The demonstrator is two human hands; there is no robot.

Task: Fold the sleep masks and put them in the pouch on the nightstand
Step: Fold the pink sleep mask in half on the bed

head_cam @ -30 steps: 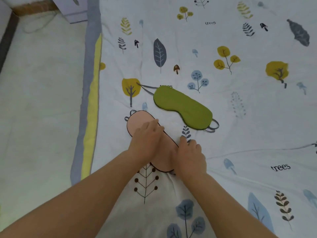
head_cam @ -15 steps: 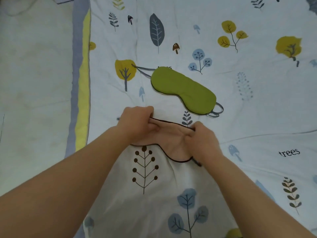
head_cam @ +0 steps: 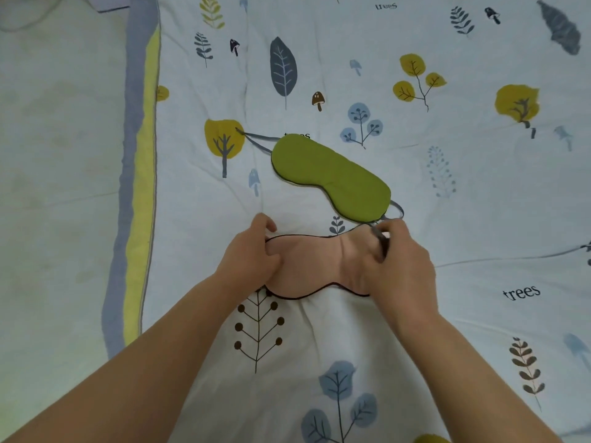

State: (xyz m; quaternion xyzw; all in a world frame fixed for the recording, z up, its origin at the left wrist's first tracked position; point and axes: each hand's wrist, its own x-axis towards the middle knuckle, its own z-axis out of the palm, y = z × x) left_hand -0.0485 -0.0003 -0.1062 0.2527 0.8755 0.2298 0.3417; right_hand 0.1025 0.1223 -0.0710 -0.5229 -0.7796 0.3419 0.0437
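Observation:
A pink sleep mask (head_cam: 315,265) with dark piping lies stretched sideways on the printed bed cover. My left hand (head_cam: 248,255) pinches its left end. My right hand (head_cam: 398,260) grips its right end together with the dark strap. A green sleep mask (head_cam: 331,177) lies flat just beyond, slanting from upper left to lower right, with its grey strap trailing at both ends. No pouch or nightstand is in view.
The white bed cover (head_cam: 415,346) with leaf and tree prints fills most of the view. Its grey and yellow border (head_cam: 137,187) runs down the left side, with pale floor (head_cam: 57,187) beyond it.
The pink mask was turned from a slanted lie to a sideways one and pulled out flat between my hands. My hands moved apart to its two ends.

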